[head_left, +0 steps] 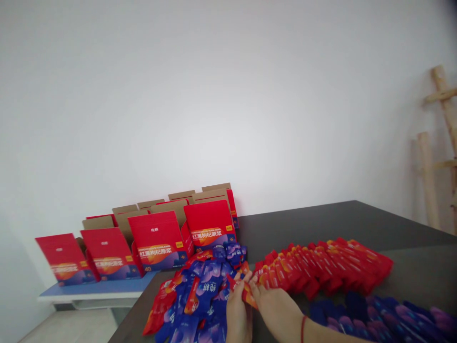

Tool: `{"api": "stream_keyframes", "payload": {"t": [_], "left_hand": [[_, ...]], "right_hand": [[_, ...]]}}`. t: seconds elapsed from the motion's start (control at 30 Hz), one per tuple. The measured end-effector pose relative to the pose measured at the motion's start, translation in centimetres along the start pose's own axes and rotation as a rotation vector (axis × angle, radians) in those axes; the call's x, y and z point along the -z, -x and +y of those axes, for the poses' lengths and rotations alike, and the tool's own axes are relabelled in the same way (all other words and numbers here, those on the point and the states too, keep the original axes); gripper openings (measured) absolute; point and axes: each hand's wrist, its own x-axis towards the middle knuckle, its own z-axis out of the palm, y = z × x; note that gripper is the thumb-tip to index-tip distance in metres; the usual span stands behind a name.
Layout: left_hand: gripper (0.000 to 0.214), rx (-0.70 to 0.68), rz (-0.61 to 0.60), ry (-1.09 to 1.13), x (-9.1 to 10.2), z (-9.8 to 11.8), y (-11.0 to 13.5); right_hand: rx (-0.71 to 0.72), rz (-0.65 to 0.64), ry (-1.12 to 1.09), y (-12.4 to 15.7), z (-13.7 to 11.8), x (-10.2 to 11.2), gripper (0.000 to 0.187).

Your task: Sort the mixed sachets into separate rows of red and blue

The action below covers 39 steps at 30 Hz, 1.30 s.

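Observation:
My left hand point(238, 309) and my right hand point(276, 305) meet at the middle of the dark table point(303, 219). Between them is a red sachet point(250, 299), with the fingers of both hands closed on it. Left of my hands lies a loose heap of blue and red sachets point(207, 288). Beside my right hand stretches an overlapping row of red sachets point(321, 269). Nearer to me, a row of blue sachets point(378, 317) lies partly beneath my right forearm, which has a thin red cord at the wrist.
Open red cartons point(157, 238) with brown inner flaps stand in rows at the left, some on a lower blue-topped table point(143, 281). A white wall point(228, 119) rises behind the table. A wooden pole frame point(446, 107) leans at the far right.

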Motion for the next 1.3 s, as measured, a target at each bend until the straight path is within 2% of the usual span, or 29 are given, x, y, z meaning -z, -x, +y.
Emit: {"api": "stream_keyframes", "payload": {"t": [0.1,0.23,0.3,0.37,0.47,0.6,0.73,0.87,0.97,1.1,1.3], "left_hand": [[0.024,0.003,-0.013,0.050,0.0,0.6,-0.2],[0.023,0.087,-0.031,0.080,0.4,0.9,-0.7],[0.024,0.128,-0.056,0.066,0.7,0.6,-0.9],[0.020,0.129,-0.070,0.024,1.0,0.3,-1.0],[0.014,0.036,-0.089,-0.070,1.4,-0.2,-1.1],[0.047,-0.157,-0.102,-0.271,2.2,-0.7,-1.8],[0.063,-0.299,-0.175,-0.571,3.3,-2.1,-2.6],[0.062,-0.319,-0.238,-0.768,4.5,-3.7,-3.0],[0.062,-0.366,-0.280,-0.849,4.9,-4.0,-2.9],[0.061,-0.350,-0.250,-0.920,4.2,-3.5,-2.2],[0.067,-0.450,-0.296,-1.170,3.5,-3.5,-0.8]], "right_hand": [[0.106,0.128,0.190,0.2,0.0,-0.1,0.053],[0.302,0.319,0.185,0.4,1.0,-0.1,0.051],[0.424,0.356,0.146,0.5,1.6,-0.4,0.051],[0.485,0.316,0.117,0.4,2.2,-0.9,0.050],[0.407,0.227,0.132,-0.2,3.0,-1.7,0.052],[0.181,0.108,0.216,-1.7,3.9,-2.3,0.053],[0.080,0.030,0.242,-3.0,4.0,-2.5,0.045],[0.063,-0.023,0.204,-3.4,3.3,-2.3,0.034],[0.108,-0.042,0.141,-3.1,3.1,-1.6,0.032],[0.198,-0.054,0.070,-2.2,3.4,-1.2,0.048],[0.178,-0.091,0.108,-1.6,3.7,-2.6,0.040]]}}
